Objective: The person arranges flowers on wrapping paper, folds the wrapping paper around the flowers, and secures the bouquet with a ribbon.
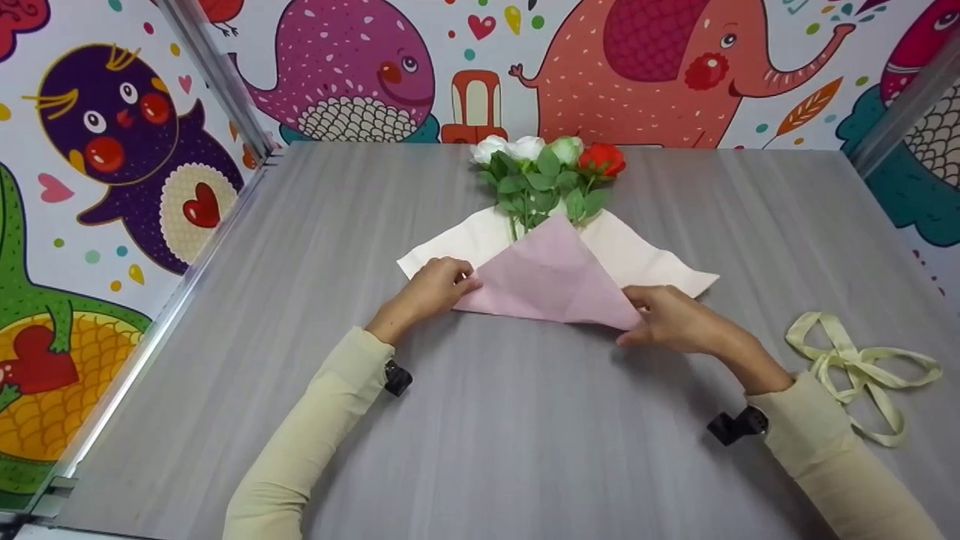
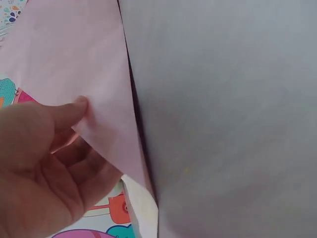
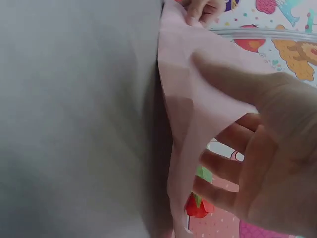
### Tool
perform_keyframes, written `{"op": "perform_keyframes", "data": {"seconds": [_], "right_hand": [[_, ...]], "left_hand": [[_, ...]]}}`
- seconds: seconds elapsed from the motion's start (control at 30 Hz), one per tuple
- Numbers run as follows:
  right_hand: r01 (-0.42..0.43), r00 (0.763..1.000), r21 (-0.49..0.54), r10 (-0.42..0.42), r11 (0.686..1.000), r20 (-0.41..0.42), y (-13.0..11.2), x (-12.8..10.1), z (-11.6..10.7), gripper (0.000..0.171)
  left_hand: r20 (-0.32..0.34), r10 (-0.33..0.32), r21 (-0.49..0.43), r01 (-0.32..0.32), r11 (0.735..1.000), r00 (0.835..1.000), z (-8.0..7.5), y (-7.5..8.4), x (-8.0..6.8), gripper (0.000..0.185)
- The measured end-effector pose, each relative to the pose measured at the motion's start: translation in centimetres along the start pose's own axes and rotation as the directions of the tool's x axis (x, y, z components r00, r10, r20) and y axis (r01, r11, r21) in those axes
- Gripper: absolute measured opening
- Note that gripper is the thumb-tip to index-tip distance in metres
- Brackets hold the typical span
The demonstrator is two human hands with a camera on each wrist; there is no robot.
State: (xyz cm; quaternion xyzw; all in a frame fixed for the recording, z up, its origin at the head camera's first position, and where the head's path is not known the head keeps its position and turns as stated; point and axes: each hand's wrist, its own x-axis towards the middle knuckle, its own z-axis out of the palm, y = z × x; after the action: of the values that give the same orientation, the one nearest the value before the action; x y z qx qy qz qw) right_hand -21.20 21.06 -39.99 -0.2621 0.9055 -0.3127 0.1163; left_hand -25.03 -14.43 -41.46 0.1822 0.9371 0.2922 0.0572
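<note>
The left hand [image 1: 431, 289] pinches the left corner of the pink sheet [image 1: 551, 281], thumb on top, keeping the fold taut over the stems. The flowers [image 1: 547, 176] lie mid-bench on white paper [image 1: 645, 259]. The right hand [image 1: 671, 319] pinches the right corner. A ribbon [image 1: 855, 367] waits at right.

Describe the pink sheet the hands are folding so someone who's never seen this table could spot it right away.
On the grey table, find the bunch of flowers at the far edge. Their stems lie on a cream sheet, and on top of that lies the pink sheet, a triangle pointing at the flowers. The left hand and right hand each pinch a near corner; only this sheet is pink.
</note>
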Motion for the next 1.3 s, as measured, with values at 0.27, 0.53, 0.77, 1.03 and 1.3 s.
{"op": "perform_keyframes", "data": {"seconds": [0.27, 0.53, 0.77, 1.03, 1.3], "right_hand": [[-0.078, 0.990, 0.015, 0.079, 0.997, -0.113, 0.4, -0.3, -0.4, 0.030], [-0.164, 0.938, 0.015, 0.161, 0.986, -0.306, -0.9, 0.4, 0.6, 0.052], [-0.082, 0.937, -0.108, 0.040, 0.991, -0.346, -3.7, 2.6, 3.0, 0.069], [-0.098, 0.995, -0.247, 0.091, 0.964, -0.039, -4.1, 6.3, 5.2, 0.103], [-0.198, 0.974, -0.269, 0.219, 0.942, 0.049, -2.7, 7.1, 4.8, 0.107]], "left_hand": [[-0.001, -0.055, -0.003, 0.055, 0.998, 0.998, 0.0, -0.4, 0.1, 0.021], [0.006, -0.133, 0.004, 0.133, 0.991, 0.991, -0.1, -0.3, -0.2, 0.061], [0.136, -0.258, 0.110, 0.244, 0.964, 0.957, 0.1, 0.2, 0.4, 0.102], [0.165, -0.411, 0.157, 0.388, 0.908, 0.897, 0.7, 0.7, 0.4, 0.108], [0.166, -0.432, 0.241, 0.388, 0.890, 0.887, -0.6, -0.6, -0.7, 0.110]]}}
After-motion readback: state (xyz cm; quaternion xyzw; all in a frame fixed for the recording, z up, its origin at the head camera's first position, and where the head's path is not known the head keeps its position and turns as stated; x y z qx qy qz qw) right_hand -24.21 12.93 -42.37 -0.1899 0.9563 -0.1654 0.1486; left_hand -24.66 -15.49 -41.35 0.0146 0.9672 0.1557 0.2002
